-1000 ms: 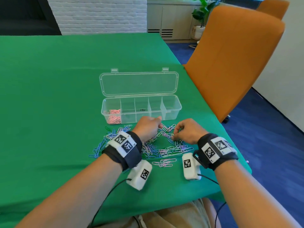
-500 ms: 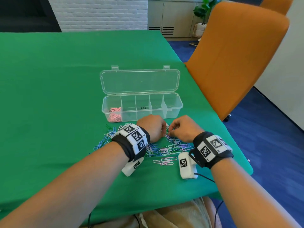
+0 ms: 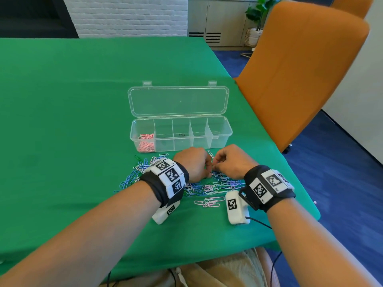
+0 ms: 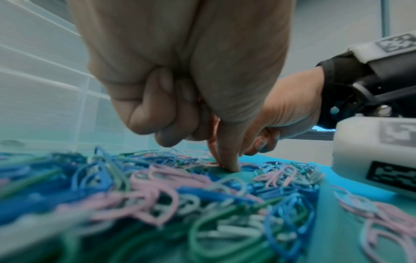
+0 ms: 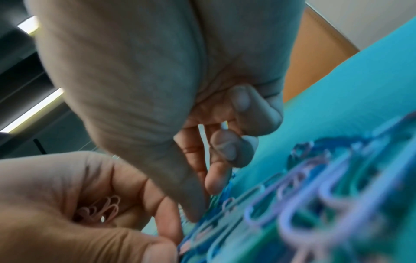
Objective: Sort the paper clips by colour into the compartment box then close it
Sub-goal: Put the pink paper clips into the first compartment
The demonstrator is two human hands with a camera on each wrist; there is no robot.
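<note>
Mixed pile of paper clips (image 3: 207,186), blue, green, white, pink and lilac, lies on the green tablecloth (image 3: 62,121) just at 6 o'clock of the compartment box (image 3: 181,133). Box lid (image 3: 179,100) lies flat open at 12 o'clock of the tray. Far-left compartment holds pink clips (image 3: 146,142); the other compartments look empty.

Left hand (image 3: 193,164): fingers curled round a small bunch of pink clips (image 5: 99,208) in the palm, index fingertip pressed down into the pile. Right hand (image 3: 233,161), touching or nearly touching the left: fingers curled, thumb and forefinger at the pile; whether a clip is actually pinched, cannot tell.

Handling, as judged: clips are light, thin springy wire with a smooth coating, so they slide on cloth and hook into one another. Best taken singly, pinched across the flat loops near one end and lifted slowly so that neighbours drop free. Pink sorting looks under way; other colours not yet begun.
</note>
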